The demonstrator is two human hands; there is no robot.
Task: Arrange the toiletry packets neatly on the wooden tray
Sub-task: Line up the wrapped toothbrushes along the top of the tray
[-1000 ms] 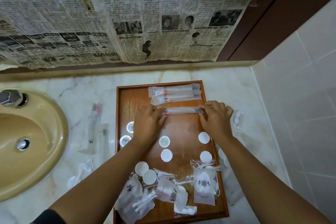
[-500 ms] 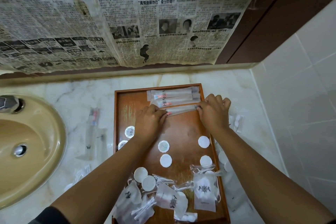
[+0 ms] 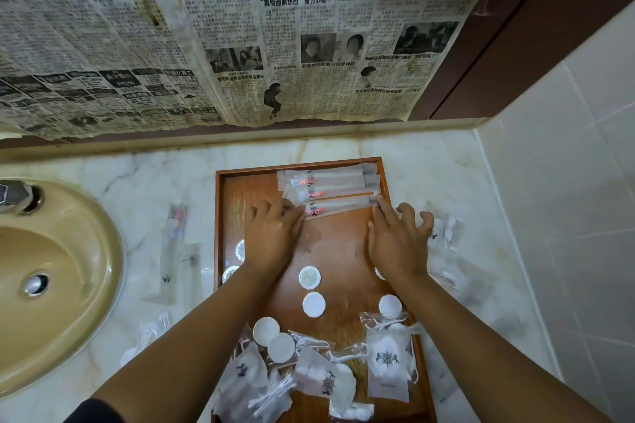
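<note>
Left hand [image 3: 271, 237] and right hand [image 3: 395, 244] at opposite ends of toothbrush packet [image 3: 340, 208]

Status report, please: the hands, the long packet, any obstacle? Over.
Left grip holds left end of long packet; right grip open, fingertip on right end. Packet next to two packets at far end of tray. Nothing blocking.

Only one cam, head-worn, is looking fwd & steeply down from close above the marble counter [image 3: 137, 178], framing the wooden tray [image 3: 336, 244] at centre, sink [image 3: 68, 285] at left, newspaper [image 3: 137, 45] up top.
</note>
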